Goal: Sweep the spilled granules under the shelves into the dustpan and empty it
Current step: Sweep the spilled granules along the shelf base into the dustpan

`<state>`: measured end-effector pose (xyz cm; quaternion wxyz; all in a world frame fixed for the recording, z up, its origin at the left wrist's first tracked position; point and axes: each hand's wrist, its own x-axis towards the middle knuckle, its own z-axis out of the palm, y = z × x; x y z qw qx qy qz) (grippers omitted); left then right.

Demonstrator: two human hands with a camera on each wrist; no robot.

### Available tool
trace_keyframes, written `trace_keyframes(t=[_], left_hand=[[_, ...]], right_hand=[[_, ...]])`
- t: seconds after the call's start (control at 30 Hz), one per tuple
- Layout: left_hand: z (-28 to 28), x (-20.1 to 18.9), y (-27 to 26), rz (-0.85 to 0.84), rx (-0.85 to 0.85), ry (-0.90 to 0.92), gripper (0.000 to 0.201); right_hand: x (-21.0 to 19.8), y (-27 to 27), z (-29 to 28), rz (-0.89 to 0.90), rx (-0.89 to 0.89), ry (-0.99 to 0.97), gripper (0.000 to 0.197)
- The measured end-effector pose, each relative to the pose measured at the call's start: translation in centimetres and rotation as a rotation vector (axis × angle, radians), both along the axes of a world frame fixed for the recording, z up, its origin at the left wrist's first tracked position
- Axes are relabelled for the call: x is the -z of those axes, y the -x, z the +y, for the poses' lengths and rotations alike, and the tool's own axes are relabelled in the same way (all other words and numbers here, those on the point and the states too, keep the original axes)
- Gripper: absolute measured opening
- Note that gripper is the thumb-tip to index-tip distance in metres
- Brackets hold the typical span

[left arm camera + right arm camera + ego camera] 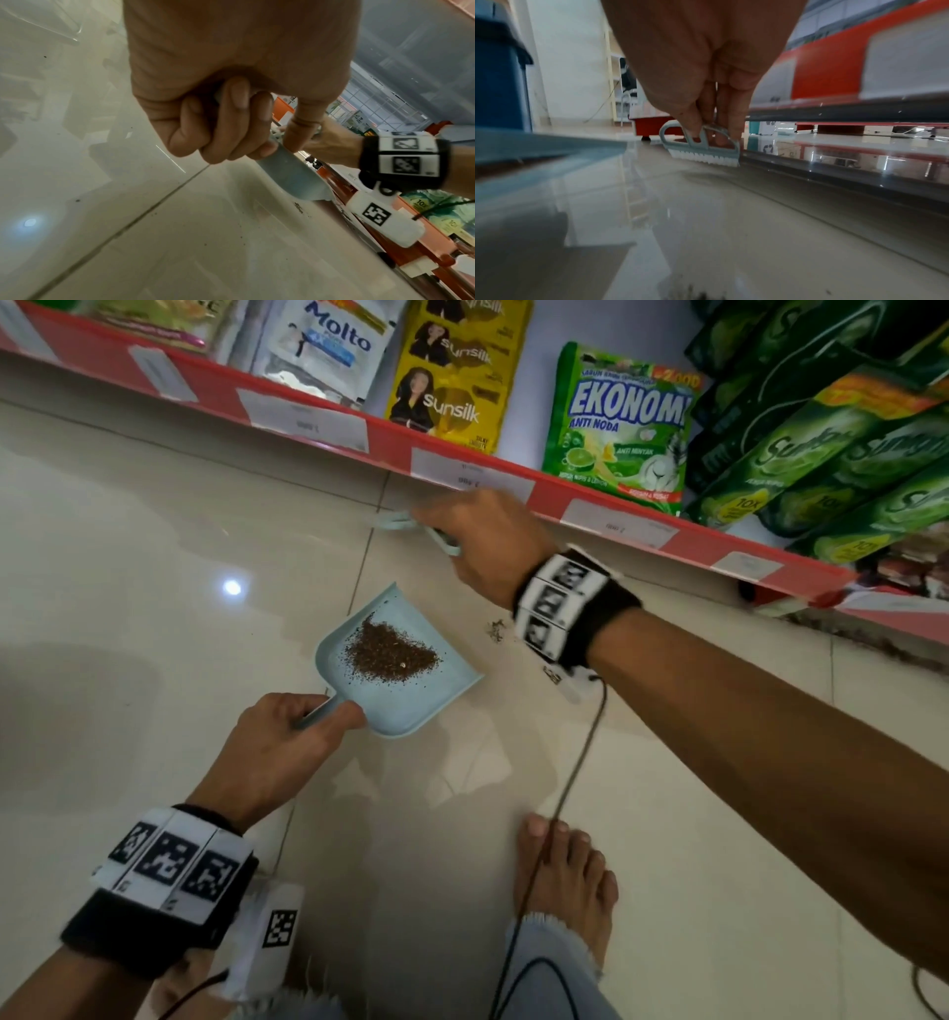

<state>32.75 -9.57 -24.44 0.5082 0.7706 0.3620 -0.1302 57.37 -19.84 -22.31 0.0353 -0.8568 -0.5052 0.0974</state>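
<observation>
Glossy cream tiled floor under a red-edged shop shelf; the left hand grips the pale blue plastic dustpan of brown granules, and the right hand pinches a pale blue white-bristled hand brush by the shelf's front edge.

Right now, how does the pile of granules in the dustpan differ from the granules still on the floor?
The pile of granules is large, dense and lies inside the light blue dustpan, held by the left hand. The granules on the floor are a small, thin scatter on bare tile beside the pan, below the right hand with the brush. Both are dark brown.
</observation>
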Motion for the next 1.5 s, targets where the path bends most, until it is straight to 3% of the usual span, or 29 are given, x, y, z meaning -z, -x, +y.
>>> trace_keyframes(t=[0.1, 0.27, 0.4, 0.5, 0.57, 0.67, 0.83, 1.13, 1.27, 1.37, 1.5], left_hand=[[0.2, -0.1, 0.2, -0.003, 0.006, 0.003, 0.047], [0.3, 0.1, 0.8, -0.017, -0.02, 0.001, 0.045], [0.0, 0.3, 0.3, -0.024, -0.01, 0.03, 0.04], [-0.5, 0.3, -0.3, -0.023, 0.022, 0.04, 0.04], [-0.9, 0.3, -0.7, -0.026, 0.049, 0.031, 0.04], [-1.3, 0.2, -1.2, -0.031, 0.078, 0.028, 0.04], [-1.8, 0.2, -1.4, -0.013, 0.093, 0.019, 0.041], [-1.6, 1.2, -0.7, 0.025, 0.079, 0.006, 0.042], [-2.0, 1.7, -0.8, 0.037, 0.101, -0.012, 0.041], [-2.1, 2.1, -0.9, 0.05, 0.105, -0.012, 0.044], [-2.2, 2.6, -1.0, 0.076, 0.105, -0.039, 0.049]], right_hand=[[0.9, -0.4, 0.6, 0.085, -0.12, 0.061, 0.053], [0.1, -2.0, -7.3, 0.212, -0.198, -0.037, 0.059], [-0.2, -1.4, -15.0, 0.171, -0.142, 0.046, 0.051], [-0.8, -0.8, -17.5, 0.108, -0.02, -0.055, 0.048], [-0.8, -0.7, -17.5, -0.023, 0.128, -0.097, 0.045], [0.1, -0.7, -16.2, -0.233, 0.303, 0.043, 0.042], [1.9, -1.1, -13.8, -0.269, 0.533, 0.182, 0.04], [0.8, 5.1, -14.4, 0.009, 0.248, -0.024, 0.047], [0.0, 4.8, -15.5, -0.211, 0.43, -0.114, 0.039], [-0.2, 3.2, -15.8, -0.312, 0.654, -0.007, 0.021], [0.6, 4.5, -14.9, -0.225, 0.583, 0.12, 0.021]])
